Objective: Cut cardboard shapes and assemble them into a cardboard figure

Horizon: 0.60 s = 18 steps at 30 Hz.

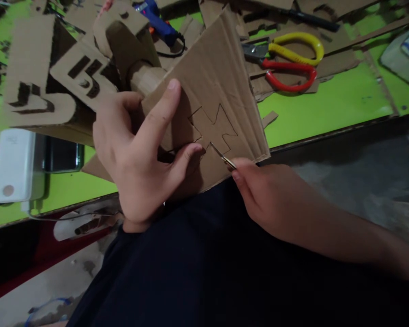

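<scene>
A brown cardboard sheet [225, 68] is tilted over the table's near edge, with a cross-like outline marked or cut in its surface. My left hand [132, 150] grips the sheet from the left, its thumb and a finger on the face beside the outline. In my right hand [276, 200] a slim craft knife [228, 161] is pinched; most of its handle is hidden by the fingers. The blade tip touches the lower edge of the outline. Behind the sheet, a cardboard tube [145, 77] adjoins a larger cardboard construction [85, 77] with cut-out slots.
On the green table [354, 102] lie pliers-like cutters [293, 59] with yellow and red handles, a blue tool [160, 22] and cardboard scraps. A white power bank [18, 165] with a cable sits beside a dark phone [63, 156] at left.
</scene>
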### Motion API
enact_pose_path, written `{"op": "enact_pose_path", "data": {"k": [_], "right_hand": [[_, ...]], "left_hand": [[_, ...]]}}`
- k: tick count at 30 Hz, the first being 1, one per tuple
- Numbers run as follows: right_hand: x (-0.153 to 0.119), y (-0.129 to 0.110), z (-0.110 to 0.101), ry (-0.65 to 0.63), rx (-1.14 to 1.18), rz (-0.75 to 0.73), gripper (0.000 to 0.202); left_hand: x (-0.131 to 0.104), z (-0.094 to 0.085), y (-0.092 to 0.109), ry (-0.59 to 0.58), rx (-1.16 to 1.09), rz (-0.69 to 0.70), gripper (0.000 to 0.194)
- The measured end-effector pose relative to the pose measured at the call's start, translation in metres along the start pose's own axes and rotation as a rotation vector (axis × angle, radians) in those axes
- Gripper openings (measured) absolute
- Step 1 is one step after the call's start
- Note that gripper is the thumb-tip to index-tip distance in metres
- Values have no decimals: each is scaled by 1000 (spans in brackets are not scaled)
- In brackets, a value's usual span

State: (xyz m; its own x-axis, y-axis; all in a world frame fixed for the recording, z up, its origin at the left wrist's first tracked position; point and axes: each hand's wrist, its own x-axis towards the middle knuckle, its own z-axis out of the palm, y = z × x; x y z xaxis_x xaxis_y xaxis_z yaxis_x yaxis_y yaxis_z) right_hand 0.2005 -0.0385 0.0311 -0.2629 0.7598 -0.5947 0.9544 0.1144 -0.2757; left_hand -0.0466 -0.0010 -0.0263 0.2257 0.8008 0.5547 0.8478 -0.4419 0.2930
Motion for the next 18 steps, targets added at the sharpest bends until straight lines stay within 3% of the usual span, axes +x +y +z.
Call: {"op": "enact_pose_path", "data": {"k": [4, 11, 18], "right_hand": [[3, -2, -1, 22, -19, -16, 31], [-5, -2, 7, -104, -236, 111, 35], [5, -1, 9, 33, -182, 56, 36]], "left_hand": [[0, 1, 0, -29, -28, -30, 84], [-2, 1, -2, -67, -113, -71, 88], [1, 6, -4, -30, -38, 19, 86]]}}
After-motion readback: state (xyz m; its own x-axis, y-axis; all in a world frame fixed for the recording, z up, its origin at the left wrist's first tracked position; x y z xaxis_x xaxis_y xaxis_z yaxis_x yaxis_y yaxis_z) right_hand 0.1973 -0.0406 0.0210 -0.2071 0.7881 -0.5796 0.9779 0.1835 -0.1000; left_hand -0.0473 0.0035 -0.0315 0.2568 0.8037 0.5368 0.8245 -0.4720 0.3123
